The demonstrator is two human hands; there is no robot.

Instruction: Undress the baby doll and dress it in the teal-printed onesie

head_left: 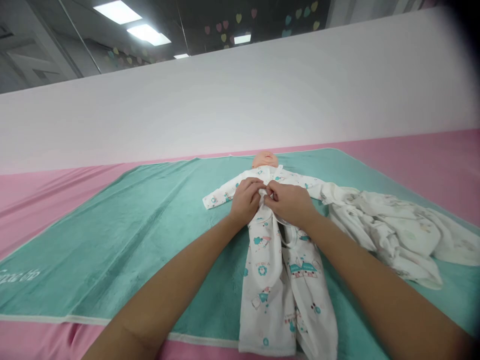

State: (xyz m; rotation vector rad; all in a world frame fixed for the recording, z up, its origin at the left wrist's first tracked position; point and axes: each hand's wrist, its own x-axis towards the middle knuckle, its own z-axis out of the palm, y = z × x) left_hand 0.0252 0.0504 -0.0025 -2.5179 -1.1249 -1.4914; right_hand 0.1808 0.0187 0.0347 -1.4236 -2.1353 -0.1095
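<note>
A baby doll [265, 159] lies on its back, its head at the far end, dressed in a white printed romper [262, 270]. The romper's sleeves spread to both sides and its legs stretch toward me. At the chest, my left hand [246, 199] pinches the romper's front with bent fingers. Close beside it, my right hand [290, 201] is closed on the same front edge, thumb against the fingers. The fingertips of both hands nearly meet. Whatever fastening lies between them is too small to make out. Below the hands, the front opening gapes near the right leg.
A teal blanket [123, 250] with a white edge lies under the doll, over a pink sheet [420, 160]. Crumpled white cloths [397, 230] lie at the right, against the doll's sleeve. Behind stands a low white wall [225, 110] with dark glass above.
</note>
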